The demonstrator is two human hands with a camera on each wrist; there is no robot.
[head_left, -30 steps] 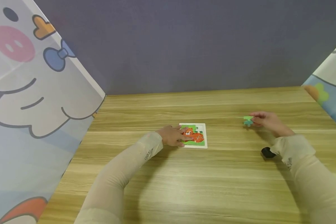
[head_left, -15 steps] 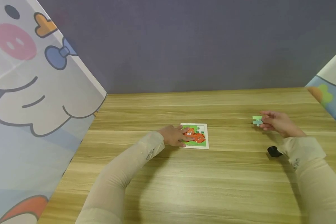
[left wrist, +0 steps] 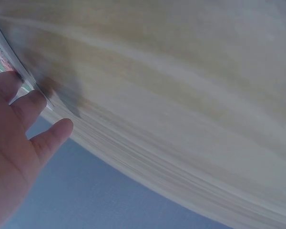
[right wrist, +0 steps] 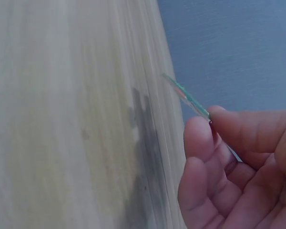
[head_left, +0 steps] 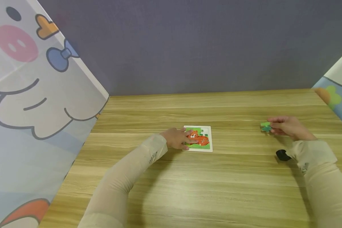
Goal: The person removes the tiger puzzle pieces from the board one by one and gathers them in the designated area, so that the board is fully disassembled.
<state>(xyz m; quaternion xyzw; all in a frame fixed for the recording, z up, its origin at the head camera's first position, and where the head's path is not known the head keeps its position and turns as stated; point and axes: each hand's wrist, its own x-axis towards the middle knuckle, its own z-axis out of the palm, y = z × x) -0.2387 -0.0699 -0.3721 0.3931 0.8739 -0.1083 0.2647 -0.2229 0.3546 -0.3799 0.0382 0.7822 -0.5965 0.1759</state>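
Note:
A tiger jigsaw puzzle (head_left: 203, 146) in a white square frame lies on the table, with a white gap at its upper right. My left hand (head_left: 176, 138) rests on the puzzle's left side, fingers spread over the tiger picture; the left wrist view shows those fingers (left wrist: 31, 107) at the frame's edge. Off to the right, my right hand (head_left: 290, 127) pinches a green puzzle piece (head_left: 265, 127) above the table. Seen edge-on in the right wrist view, the puzzle piece (right wrist: 188, 99) sits between thumb and fingertips.
The wooden table (head_left: 205, 183) runs back to a dark grey wall panel (head_left: 188, 47). Cartoon-printed panels (head_left: 45, 104) stand at the left and right sides. A black object (head_left: 282, 155) shows at the right wrist.
My right hand has moved right and slightly nearer with the puzzle piece, which has tilted along the way. The left hand stays on the puzzle.

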